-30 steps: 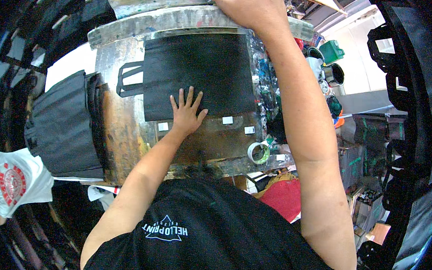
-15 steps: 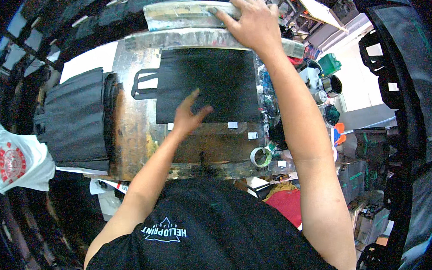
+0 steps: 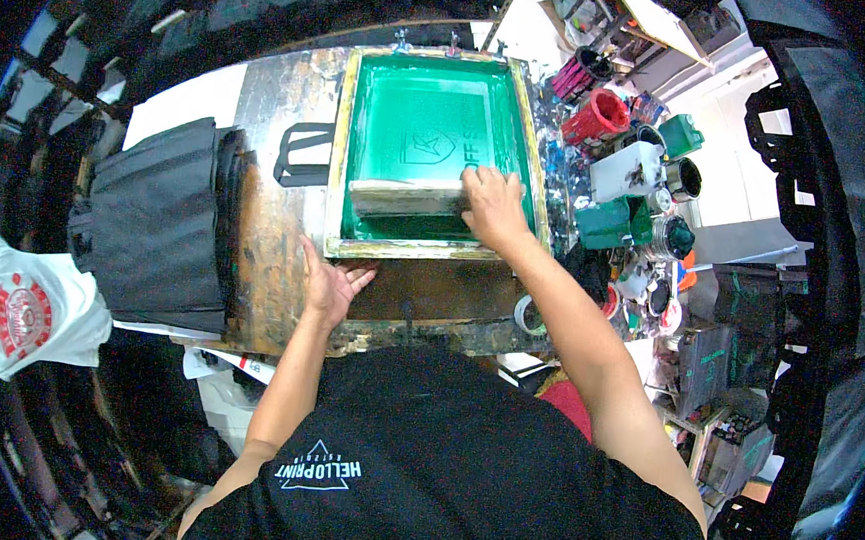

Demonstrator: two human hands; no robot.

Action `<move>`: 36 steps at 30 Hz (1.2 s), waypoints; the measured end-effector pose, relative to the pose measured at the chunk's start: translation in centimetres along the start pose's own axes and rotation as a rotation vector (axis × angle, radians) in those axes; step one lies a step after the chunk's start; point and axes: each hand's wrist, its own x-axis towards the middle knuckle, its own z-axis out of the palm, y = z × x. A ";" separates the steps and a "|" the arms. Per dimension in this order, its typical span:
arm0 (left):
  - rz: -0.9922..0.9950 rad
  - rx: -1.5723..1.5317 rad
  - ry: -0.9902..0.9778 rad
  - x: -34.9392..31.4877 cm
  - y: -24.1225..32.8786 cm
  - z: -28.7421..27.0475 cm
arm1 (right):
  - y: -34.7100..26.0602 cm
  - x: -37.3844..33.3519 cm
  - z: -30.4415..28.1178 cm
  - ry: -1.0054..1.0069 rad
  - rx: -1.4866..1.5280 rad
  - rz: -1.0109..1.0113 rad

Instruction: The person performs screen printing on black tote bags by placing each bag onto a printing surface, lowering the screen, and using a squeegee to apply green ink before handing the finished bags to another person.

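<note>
A screen-printing frame (image 3: 341,153) with green mesh and a pale design lies flat on the worktable. Beneath it is a black bag, of which only the handles (image 3: 305,154) stick out on the left. My right hand (image 3: 495,209) grips the right end of a long squeegee (image 3: 407,200), which stands across the near part of the mesh. My left hand (image 3: 331,291) is open at the frame's near left corner, thumb and fingers spread; whether it touches the frame I cannot tell.
A stack of black bags (image 3: 160,221) lies on the left. On the right crowd a red bucket (image 3: 596,118), a green container (image 3: 604,222) and a roll of tape (image 3: 530,315). Hinge clamps (image 3: 453,43) hold the frame's far edge. Another person in a white shirt (image 3: 43,313) is at far left.
The raised frame has come down flat over the black bag. My right hand has moved nearer with the squeegee. My left hand has drawn back from the bag toward me and left.
</note>
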 end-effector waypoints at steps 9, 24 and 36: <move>-0.068 -0.003 0.051 1.6 -1.1 -1.3 | -0.2 -1.0 -1.6 -0.155 0.120 0.025; -0.131 -0.012 0.070 1.4 0.0 -0.4 | 1.9 6.6 5.7 0.113 -0.052 0.063; -0.166 0.008 0.112 1.9 -0.3 -0.5 | 12.7 24.6 9.5 0.210 -0.039 -0.033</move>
